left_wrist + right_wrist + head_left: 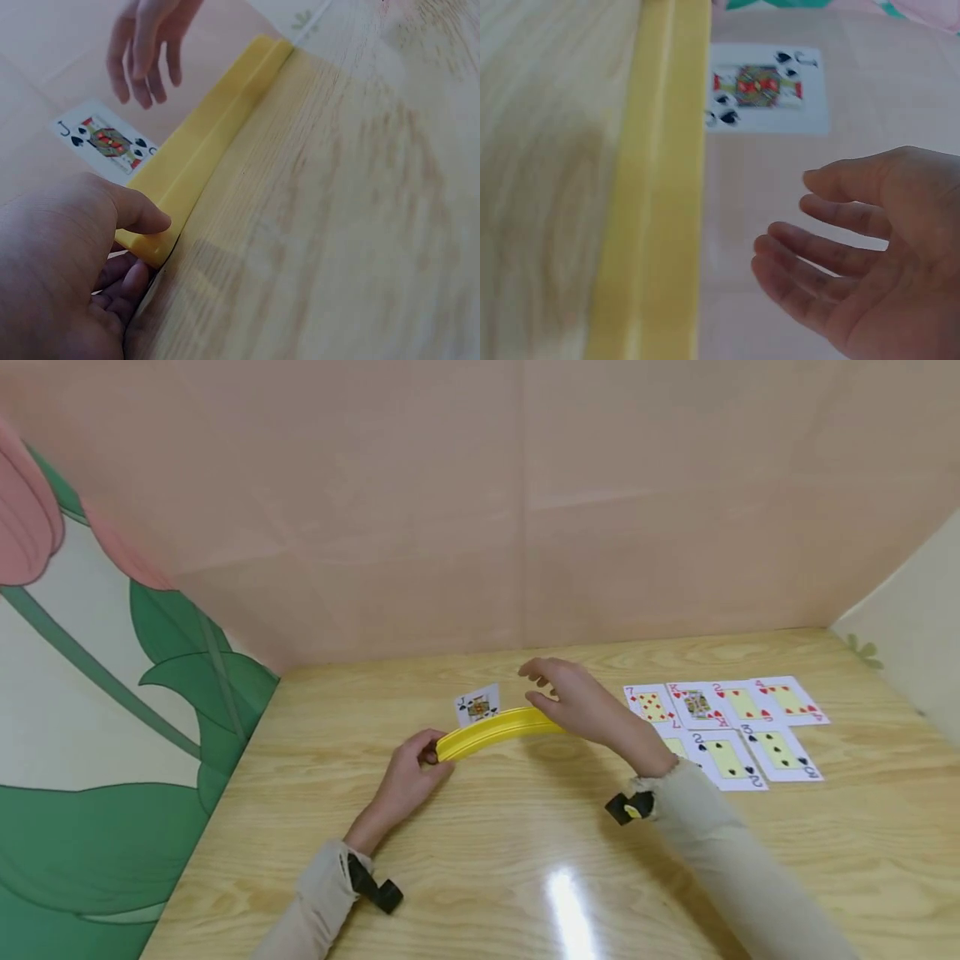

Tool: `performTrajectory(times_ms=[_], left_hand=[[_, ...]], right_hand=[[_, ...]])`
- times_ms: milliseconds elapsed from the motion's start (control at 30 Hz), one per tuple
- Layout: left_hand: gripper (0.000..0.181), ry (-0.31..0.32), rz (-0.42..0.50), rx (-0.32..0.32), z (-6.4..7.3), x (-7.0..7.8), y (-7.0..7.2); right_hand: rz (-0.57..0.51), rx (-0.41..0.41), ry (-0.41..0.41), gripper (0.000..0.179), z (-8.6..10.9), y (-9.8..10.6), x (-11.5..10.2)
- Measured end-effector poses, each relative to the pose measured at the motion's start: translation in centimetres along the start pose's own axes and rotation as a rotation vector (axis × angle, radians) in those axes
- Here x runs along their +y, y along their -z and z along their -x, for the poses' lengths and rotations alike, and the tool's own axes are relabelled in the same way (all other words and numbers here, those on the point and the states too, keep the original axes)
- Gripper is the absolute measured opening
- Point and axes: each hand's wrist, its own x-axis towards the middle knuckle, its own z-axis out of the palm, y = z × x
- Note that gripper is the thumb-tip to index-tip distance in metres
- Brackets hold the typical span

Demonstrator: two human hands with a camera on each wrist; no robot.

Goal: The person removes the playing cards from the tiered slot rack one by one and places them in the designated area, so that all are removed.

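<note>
A curved yellow playing-card holder [491, 732] stands on the table, with a jack of spades [477, 705] upright in it near its left end. My left hand [408, 777] grips that left end, thumb [146, 214] on the front face and other fingers curled beneath and behind. Over the right part of the holder hovers my right hand [581, 697], its fingers [821, 251] loosely bent and holding nothing. In the head view this hand hides the holder's right end. The right wrist view has the jack [769, 88] a short way beyond the fingertips.
To the right, face-up cards lie in two rows, among them a seven of diamonds [650, 707], a king of hearts [697, 703] and a two of spades [727, 760]. My right forearm partly covers the lower row. A pink cloth wall [420, 527] rises behind the wooden table [465, 868].
</note>
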Motion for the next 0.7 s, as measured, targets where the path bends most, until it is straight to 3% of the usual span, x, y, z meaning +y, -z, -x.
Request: performTrajectory(times_ms=[233,400,700], left_hand=[[0.033,0.003,-0.006,0.000,0.1,0.0,0.1],[0.032,-0.007,0.001,-0.007,0.2,0.0,0.1],[0.033,-0.011,0.013,-0.008,0.1,0.1,0.2]], right_hand=[[-0.115,0.035,0.039,0.029,-0.6,-2.6,-0.1],[-0.182,0.055,0.067,0.014,-0.7,-3.8,-0.3],[-0.188,0.077,0.076,0.006,-0.6,-4.2,-0.7]])
